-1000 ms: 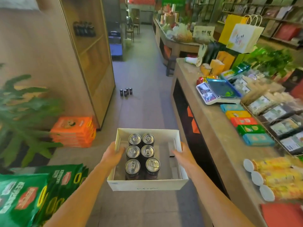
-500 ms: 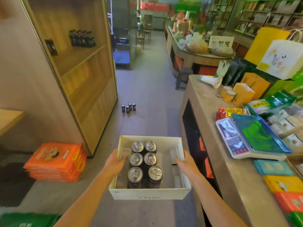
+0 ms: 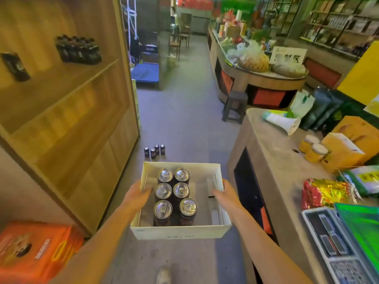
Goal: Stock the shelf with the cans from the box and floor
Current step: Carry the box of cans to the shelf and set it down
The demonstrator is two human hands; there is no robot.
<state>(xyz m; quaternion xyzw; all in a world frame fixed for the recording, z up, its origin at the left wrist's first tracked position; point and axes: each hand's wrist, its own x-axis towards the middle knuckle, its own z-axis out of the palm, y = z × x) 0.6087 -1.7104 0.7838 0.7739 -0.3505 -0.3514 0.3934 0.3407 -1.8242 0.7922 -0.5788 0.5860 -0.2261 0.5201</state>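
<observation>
I carry a white cardboard box [image 3: 180, 232] in front of me, above the floor. My left hand [image 3: 136, 194] grips its left wall and my right hand [image 3: 224, 194] grips its right wall. Inside stand several dark cans [image 3: 174, 193] with silver tops, in two rows at the box's left side. Several more dark cans [image 3: 154, 151] stand on the grey floor ahead, near the foot of the wooden shelf unit [image 3: 67, 111] on the left. A row of dark cans [image 3: 79, 49] stands on an upper shelf board, and a single can [image 3: 15, 66] further left.
A long counter [image 3: 272, 167] with goods, a scale [image 3: 336, 249] and jars runs along the right. A dark stool [image 3: 234, 108] stands ahead by a curved display counter. Orange packs [image 3: 34, 251] lie on the floor at lower left. A blue cart [image 3: 146, 75] stands beyond the shelf.
I have walked forward along the aisle with the box. The shelf unit and floor cans are closer, and the green plant and bags at left have left the view.
</observation>
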